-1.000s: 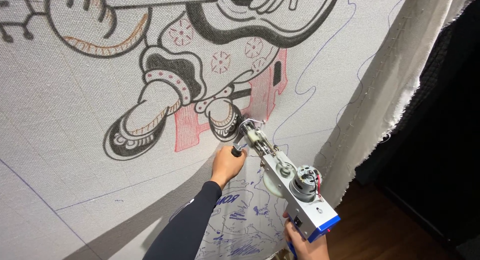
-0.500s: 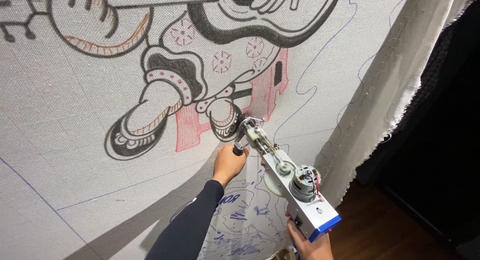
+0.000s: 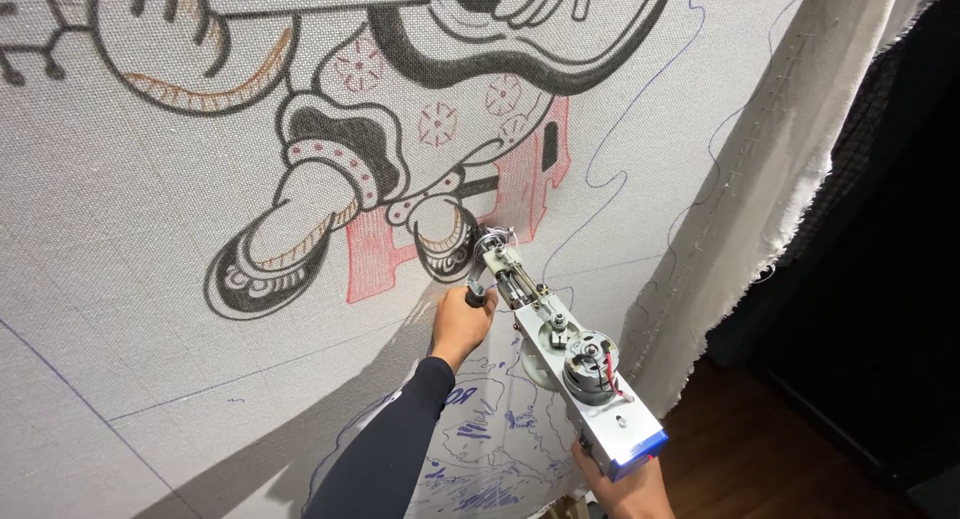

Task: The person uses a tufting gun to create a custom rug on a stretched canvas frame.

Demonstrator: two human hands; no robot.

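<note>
Stretching wide across the frame, the cloth (image 3: 150,359) fills nearly the whole view, with plain pale weave spreading left and below the drawing. Its right edge (image 3: 760,179) runs down at a slant, frayed and stitched, and past it there's only dark curtain (image 3: 890,229) and a strip of wood floor (image 3: 760,459). So the open ground lies to the left and low; on the right the cloth runs out quickly.

Now the tufting gun (image 3: 560,349): it's angled up and left, its tip (image 3: 487,244) pressed against the cloth right at the black-outlined round shape beside the red block (image 3: 375,254). Blue sketch lines (image 3: 500,439) sit under the gun's body.

Left hand (image 3: 460,324), dark sleeve, is closed in a fist around the gun's black front handle (image 3: 477,297), just behind the tip. Right hand (image 3: 625,489) is at the bottom edge, fingers wrapped under the gun's rear end by the blue-lit block; only part of it shows.
</note>
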